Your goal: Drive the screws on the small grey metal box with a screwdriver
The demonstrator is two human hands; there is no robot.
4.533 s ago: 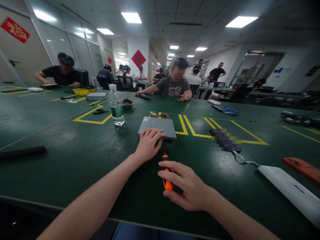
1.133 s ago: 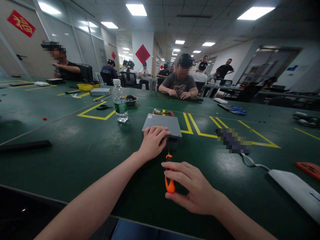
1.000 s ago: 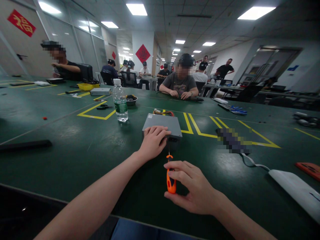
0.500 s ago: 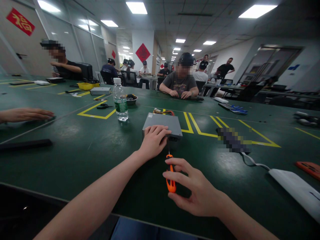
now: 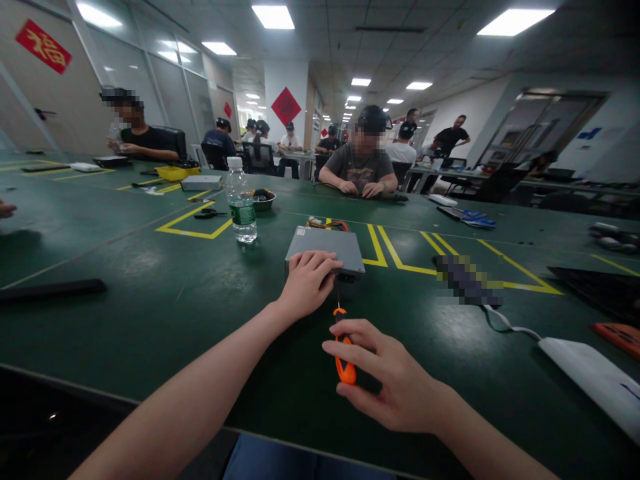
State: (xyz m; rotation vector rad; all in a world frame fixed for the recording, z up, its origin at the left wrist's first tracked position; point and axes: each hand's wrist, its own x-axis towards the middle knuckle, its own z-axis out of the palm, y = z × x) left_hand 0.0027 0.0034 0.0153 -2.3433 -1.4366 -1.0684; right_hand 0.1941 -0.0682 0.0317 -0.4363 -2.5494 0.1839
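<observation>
A grey metal box [image 5: 326,245] with coloured wires at its far end lies on the green table [image 5: 150,293]. My left hand [image 5: 306,283] rests on the box's near left corner with its fingers curled over the top edge. My right hand [image 5: 389,377] is closed on an orange-handled screwdriver [image 5: 343,353], fingers pinched round the handle. The thin shaft points away from me, and its tip meets the near face of the box.
A water bottle [image 5: 241,201] stands left of the box, a small bowl [image 5: 263,198] behind it. A white power strip [image 5: 590,382] with its cable lies at right, an orange item [image 5: 618,332] near it. A black bar [image 5: 50,291] lies at left. People sit across the table.
My right fingers have shifted round the screwdriver handle, which has turned slightly. A neighbour's hand at the far left has drawn back. A dark flat object has appeared at the right edge.
</observation>
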